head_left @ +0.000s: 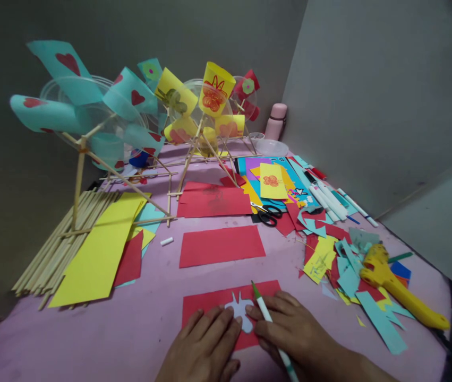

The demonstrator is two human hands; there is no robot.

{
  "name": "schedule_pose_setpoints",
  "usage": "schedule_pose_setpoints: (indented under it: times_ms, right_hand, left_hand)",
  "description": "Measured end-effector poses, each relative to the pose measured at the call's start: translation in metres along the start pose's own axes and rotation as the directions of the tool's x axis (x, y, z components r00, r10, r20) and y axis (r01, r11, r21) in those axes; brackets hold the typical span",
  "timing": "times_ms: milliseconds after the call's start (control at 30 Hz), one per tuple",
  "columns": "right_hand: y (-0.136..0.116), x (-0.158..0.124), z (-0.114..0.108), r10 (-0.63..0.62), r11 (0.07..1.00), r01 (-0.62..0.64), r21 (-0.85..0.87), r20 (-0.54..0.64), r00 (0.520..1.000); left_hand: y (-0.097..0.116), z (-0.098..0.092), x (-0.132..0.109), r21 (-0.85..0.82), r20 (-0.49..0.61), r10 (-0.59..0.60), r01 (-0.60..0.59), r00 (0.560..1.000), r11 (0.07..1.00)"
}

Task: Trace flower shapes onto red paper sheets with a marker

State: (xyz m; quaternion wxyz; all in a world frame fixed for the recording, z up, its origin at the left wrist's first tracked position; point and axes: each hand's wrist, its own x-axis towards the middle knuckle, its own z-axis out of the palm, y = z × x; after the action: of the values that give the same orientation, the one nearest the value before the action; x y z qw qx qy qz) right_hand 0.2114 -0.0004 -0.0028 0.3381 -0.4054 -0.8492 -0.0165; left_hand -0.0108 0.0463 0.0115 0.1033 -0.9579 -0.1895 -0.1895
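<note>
A pale butterfly-shaped paper cutout [244, 317] lies on a red paper rectangle [196, 306] near the front of the table. My left hand [207, 339] rests flat over the red paper, its fingers spread and the tips touching the cutout's left side. A green-tipped white marker [267, 317] is held in my right hand [289, 326], with the tip pointing forward and away from me, clear of the cutout. Fingertips of that hand press the cutout's right edge. Beyond lies a second red rectangle [221, 246].
Wooden-stick frames with paper wheels [116, 116] stand at the back. Left are sticks [46, 249] and yellow sheets [98, 254]. Black scissors [269, 215] lie mid-table; markers [329, 199], paper scraps [345, 270] and a yellow glue gun [401, 292] are right.
</note>
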Motion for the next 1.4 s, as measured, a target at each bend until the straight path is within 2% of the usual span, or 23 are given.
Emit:
schedule_pose_setpoints:
  times_ms: [133,200,400,533,800,1400]
  right_hand:
    - [0.001,-0.001,0.002,0.013,1.000,-0.012,-0.019,0.021,1.000]
    - [0.001,-0.001,0.001,0.010,1.000,-0.010,-0.018,0.017,1.000]
    - [0.001,-0.002,0.007,0.016,1.000,-0.017,-0.026,-0.044,0.999]
    - [0.001,-0.004,0.007,0.023,0.999,-0.025,-0.036,-0.036,0.999]
    - [0.000,0.001,0.003,0.010,1.000,-0.011,-0.029,-0.055,0.998]
    - [0.000,-0.001,0.003,0.009,1.000,-0.009,-0.016,-0.010,1.000]
  left_hand:
    - [-0.001,-0.004,0.002,-0.140,-0.023,-0.080,0.076,0.997,0.987]
    - [-0.002,-0.003,0.003,-0.159,-0.031,-0.091,0.085,0.995,0.984]
    - [-0.004,0.006,0.000,-0.073,-0.101,-0.045,0.038,0.994,0.997]
    - [-0.004,0.008,-0.001,-0.002,-0.111,-0.005,0.004,0.994,1.000]
    - [-0.001,0.006,-0.001,0.043,-0.113,0.005,0.000,0.994,0.999]
    - [-0.001,0.007,-0.002,-0.026,-0.133,-0.045,0.042,0.990,0.999]
